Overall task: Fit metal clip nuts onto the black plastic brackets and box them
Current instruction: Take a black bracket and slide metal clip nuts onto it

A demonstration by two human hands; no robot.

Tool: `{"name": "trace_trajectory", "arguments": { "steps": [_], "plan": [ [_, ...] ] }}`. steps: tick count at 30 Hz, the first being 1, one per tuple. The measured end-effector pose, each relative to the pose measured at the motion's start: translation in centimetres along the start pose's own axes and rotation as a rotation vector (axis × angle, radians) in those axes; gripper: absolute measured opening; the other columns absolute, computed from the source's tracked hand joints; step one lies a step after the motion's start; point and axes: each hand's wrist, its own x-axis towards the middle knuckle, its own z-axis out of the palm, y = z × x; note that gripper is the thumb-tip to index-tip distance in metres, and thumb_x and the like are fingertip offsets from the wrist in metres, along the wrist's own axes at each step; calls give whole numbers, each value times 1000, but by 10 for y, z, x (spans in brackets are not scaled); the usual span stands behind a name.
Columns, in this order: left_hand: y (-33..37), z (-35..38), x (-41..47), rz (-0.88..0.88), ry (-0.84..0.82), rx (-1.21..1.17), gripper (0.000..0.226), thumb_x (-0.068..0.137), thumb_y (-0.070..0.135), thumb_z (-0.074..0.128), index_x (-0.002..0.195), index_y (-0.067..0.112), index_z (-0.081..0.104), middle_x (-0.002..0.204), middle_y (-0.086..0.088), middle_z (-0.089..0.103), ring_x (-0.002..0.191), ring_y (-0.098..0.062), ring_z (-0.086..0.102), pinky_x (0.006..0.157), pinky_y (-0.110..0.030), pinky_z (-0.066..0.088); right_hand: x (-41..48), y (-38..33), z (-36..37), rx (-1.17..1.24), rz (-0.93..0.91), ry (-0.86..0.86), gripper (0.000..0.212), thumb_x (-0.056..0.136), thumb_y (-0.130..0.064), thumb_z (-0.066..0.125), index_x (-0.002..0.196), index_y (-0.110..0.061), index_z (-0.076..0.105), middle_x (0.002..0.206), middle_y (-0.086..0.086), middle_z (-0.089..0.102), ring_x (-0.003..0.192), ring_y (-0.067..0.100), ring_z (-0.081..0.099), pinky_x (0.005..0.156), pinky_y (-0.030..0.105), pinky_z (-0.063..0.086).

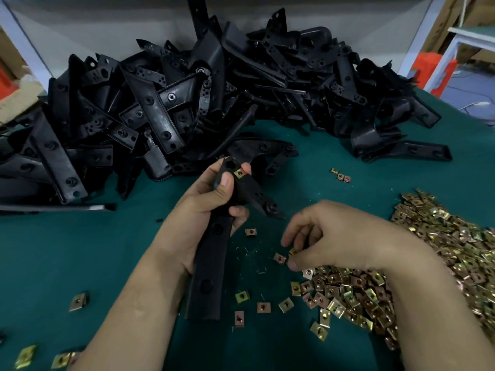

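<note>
Green cloth (pixel 80 250) covers the bench, and behind the held bracket (pixel 211 263) a big pile of black brackets (pixel 187 89) sprawls against the grey back wall. Far left of the held bracket a cardboard flap (pixel 16 103) peeks in, and what it holds I cannot tell. Right of the held bracket, a heap of clip nuts (pixel 428 250) runs to the frame's edge, with stray nuts (pixel 263 307) just beside the bracket's lower end. Open cloth lies left of the held bracket. Far right behind it, the bench edge drops away by a red crate (pixel 431 70).

Left hand (pixel 198 210) wraps the held bracket near its top, thumb pressing its face, with one fitted nut (pixel 239 172) just above the thumb. Right hand (pixel 334 236), just right of the bracket, hovers low at the heap's edge, fingertips pinching a single clip nut (pixel 293 251).
</note>
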Motion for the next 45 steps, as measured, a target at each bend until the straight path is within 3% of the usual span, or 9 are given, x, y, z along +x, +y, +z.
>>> {"name": "trace_trajectory", "arguments": {
  "steps": [7,13,22,25,30,32,35,38,45],
  "plan": [
    [1,-2,-2,-19,-23,-44,32,85,20,73,117,18,76,121,2,71,81,-3,58,64,-14,50,3,-4,6,63,-36,76,14,73,-20,84,78,-29,74,76,-7,70,72,8,66,71,31,56],
    [0,-3,-5,-32,-113,-136,46,77,23,87,120,18,75,122,-7,71,80,-5,64,68,-15,53,4,-1,3,185,-46,171,12,86,-15,77,85,-25,72,86,1,73,84,19,68,85,40,57],
    [1,-2,-5,-44,-97,-182,45,76,21,87,119,16,74,117,-7,72,78,-7,66,65,-14,53,2,-2,4,85,-90,169,18,91,-13,69,88,-31,72,90,-8,73,87,6,68,86,35,57],
    [1,0,-5,-45,-102,-175,42,74,20,89,115,17,76,115,-6,73,78,-7,68,68,-13,54,0,-6,3,236,-141,195,21,93,-9,66,91,-29,70,95,-5,75,93,4,70,92,29,55],
    [2,5,-8,-40,-81,-58,45,63,20,96,105,23,79,109,1,75,79,-8,70,67,-15,55,2,-13,1,737,-237,276,26,88,4,67,97,-18,77,90,1,78,84,8,73,76,14,55],
    [3,6,-9,-39,-62,-2,45,61,25,97,101,24,79,107,4,75,85,-9,71,66,-18,56,1,-14,1,985,-268,265,19,82,0,71,93,-14,79,91,7,77,87,13,74,76,18,56],
    [4,8,-10,-54,-74,39,43,67,28,94,106,23,75,106,1,73,90,-17,72,70,-23,59,-1,-16,2,1095,-330,228,19,72,-12,73,88,-18,80,88,6,75,87,15,73,77,22,57],
    [5,9,-11,-78,-85,29,45,69,27,92,109,23,74,110,-1,74,100,-22,74,69,-25,61,0,-19,4,1077,-351,213,17,71,-19,73,86,-22,80,82,3,74,80,12,72,75,21,57],
    [6,11,-12,-58,-83,54,42,63,31,95,102,24,79,106,2,76,96,-15,75,69,-21,60,1,-23,7,934,-304,234,22,77,-36,69,80,-16,76,78,4,71,74,17,63,69,25,54]
  ]
}}
